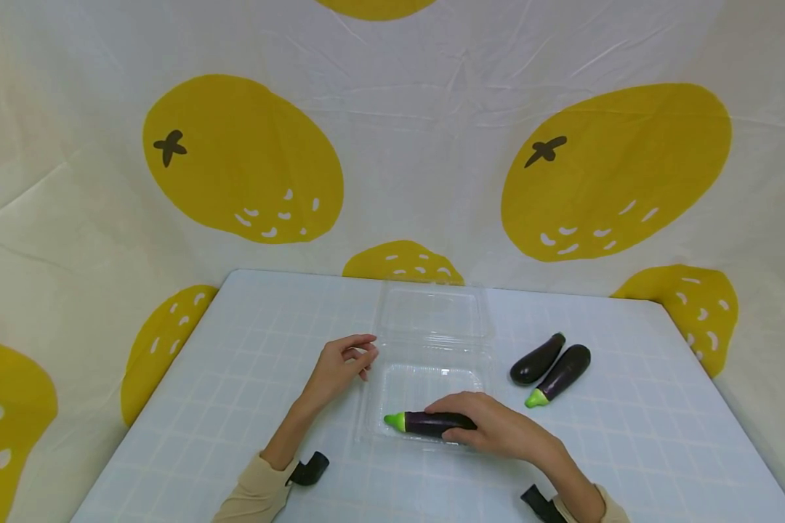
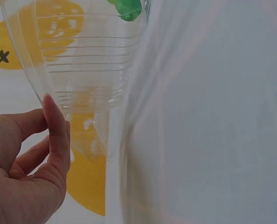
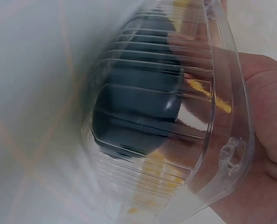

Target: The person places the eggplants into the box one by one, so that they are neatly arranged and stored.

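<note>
While the right hand point(image 1: 497, 427) grips the eggplant point(image 1: 425, 423) near its blunt end, fingers on the far side and thumb on the near side, the eggplant's long axis runs left to right, roughly parallel to the near edge of the clear tray point(image 1: 425, 378). It is inside the tray's near part; whether it rests on the floor there, I cannot tell. Its green stem end points left, towards the left hand point(image 1: 343, 367), which is relaxed, its fingers loosely bent and touching the tray's left rim without a plain grip. The hinged lid point(image 1: 432, 312) lies open beyond the tray. To the right on the worktop point(image 1: 634, 428), nearer the right hand, two more eggplants point(image 1: 565, 372) lie slantwise side by side, one's green stem pointing back towards the person.
</note>
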`<state>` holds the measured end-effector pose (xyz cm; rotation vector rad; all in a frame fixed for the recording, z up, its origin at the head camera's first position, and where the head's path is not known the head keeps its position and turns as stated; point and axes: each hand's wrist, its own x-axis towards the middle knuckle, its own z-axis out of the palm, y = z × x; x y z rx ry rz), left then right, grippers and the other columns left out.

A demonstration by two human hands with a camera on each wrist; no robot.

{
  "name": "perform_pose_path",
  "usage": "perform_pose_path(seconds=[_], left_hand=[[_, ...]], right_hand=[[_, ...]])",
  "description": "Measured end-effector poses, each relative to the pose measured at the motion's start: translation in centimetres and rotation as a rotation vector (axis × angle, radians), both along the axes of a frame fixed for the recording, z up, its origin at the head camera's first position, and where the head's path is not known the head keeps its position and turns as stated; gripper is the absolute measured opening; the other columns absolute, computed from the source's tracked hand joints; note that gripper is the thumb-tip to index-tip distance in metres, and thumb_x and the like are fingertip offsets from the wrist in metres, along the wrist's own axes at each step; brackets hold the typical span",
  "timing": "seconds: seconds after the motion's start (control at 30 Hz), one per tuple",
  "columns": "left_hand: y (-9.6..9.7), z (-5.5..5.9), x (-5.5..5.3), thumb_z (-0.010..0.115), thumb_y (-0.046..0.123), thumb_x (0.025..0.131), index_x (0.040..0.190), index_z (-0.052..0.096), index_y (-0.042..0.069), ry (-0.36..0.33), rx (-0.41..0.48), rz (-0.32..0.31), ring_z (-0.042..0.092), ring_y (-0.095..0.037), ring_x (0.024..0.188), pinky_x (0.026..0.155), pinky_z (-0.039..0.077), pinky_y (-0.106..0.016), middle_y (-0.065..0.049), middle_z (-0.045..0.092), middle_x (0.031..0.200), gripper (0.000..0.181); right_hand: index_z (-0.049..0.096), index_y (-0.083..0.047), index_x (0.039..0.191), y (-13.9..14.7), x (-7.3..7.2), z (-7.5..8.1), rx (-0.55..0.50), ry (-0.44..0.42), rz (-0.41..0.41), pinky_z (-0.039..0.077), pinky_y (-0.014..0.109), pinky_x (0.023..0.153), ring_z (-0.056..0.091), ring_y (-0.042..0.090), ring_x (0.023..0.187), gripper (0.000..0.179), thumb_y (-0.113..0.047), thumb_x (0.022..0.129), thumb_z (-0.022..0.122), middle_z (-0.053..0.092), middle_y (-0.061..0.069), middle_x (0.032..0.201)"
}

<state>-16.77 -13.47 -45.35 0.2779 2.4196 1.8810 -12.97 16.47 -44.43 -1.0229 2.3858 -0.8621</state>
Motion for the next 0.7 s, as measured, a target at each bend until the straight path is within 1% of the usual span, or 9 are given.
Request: perform_pose_path(seconds=[0.13,0.23,0.33,0.43,0.57,0.7], left_hand=[[-0.1,-1.7,-0.7,0.067,0.000,0.098,0.128,0.063,-0.012,-0.001,-0.010,0.011,0.065,-0.033,0.065,0.066,0.056,-0.026,-0.024,0.068,0.104,0.033],[-0.2,-2.5,-1.0,0.069,0.003,0.097,0.129,0.064,-0.010,0.001,-0.001,0.023,0.065,-0.027,0.063,0.065,0.055,-0.024,-0.020,0.069,0.104,0.034],[-0.2,-2.8,-1.1,0.071,0.006,0.097,0.128,0.066,-0.007,0.008,0.008,0.022,0.064,-0.021,0.062,0.066,0.055,-0.023,-0.016,0.070,0.103,0.035],[-0.3,-2.8,-1.1,0.072,0.008,0.097,0.128,0.066,-0.007,0.023,0.011,0.015,0.064,-0.018,0.060,0.066,0.055,-0.023,-0.014,0.070,0.101,0.035],[-0.3,-2.8,-1.1,0.072,0.008,0.097,0.128,0.066,-0.008,0.036,0.015,0.012,0.065,-0.017,0.060,0.067,0.056,-0.024,-0.013,0.070,0.100,0.035],[-0.4,-2.8,-1.0,0.072,0.009,0.097,0.128,0.066,-0.007,0.024,0.006,0.024,0.065,-0.018,0.060,0.069,0.056,-0.023,-0.011,0.070,0.100,0.035]], right_hand=[[0.066,-0.017,0.136,0.1,-0.1,-0.1,-0.007,-0.016,0.018,0.051,0.033,0.099,0.060,0.009,0.117,0.037,-0.022,0.100,0.070,0.066,-0.006,0.133],[0.066,-0.018,0.137,0.2,-0.2,-0.2,-0.013,-0.030,0.032,0.051,0.031,0.097,0.060,0.008,0.116,0.037,-0.023,0.101,0.069,0.066,-0.006,0.132],[0.065,-0.017,0.138,0.4,-0.3,-0.2,-0.015,-0.047,0.031,0.051,0.031,0.098,0.060,0.009,0.117,0.038,-0.029,0.102,0.067,0.065,-0.006,0.133],[0.062,-0.013,0.141,0.5,-0.2,-0.2,-0.022,-0.055,0.013,0.051,0.035,0.101,0.060,0.013,0.121,0.044,-0.036,0.103,0.064,0.064,-0.003,0.136],[0.058,-0.009,0.143,0.9,-0.1,-0.3,-0.037,-0.016,-0.018,0.049,0.041,0.105,0.059,0.020,0.127,0.049,-0.041,0.105,0.059,0.063,0.001,0.140],[0.059,-0.009,0.141,1.3,-0.1,-0.2,-0.065,0.030,-0.044,0.049,0.044,0.104,0.060,0.023,0.126,0.048,-0.041,0.106,0.058,0.064,0.002,0.138]])
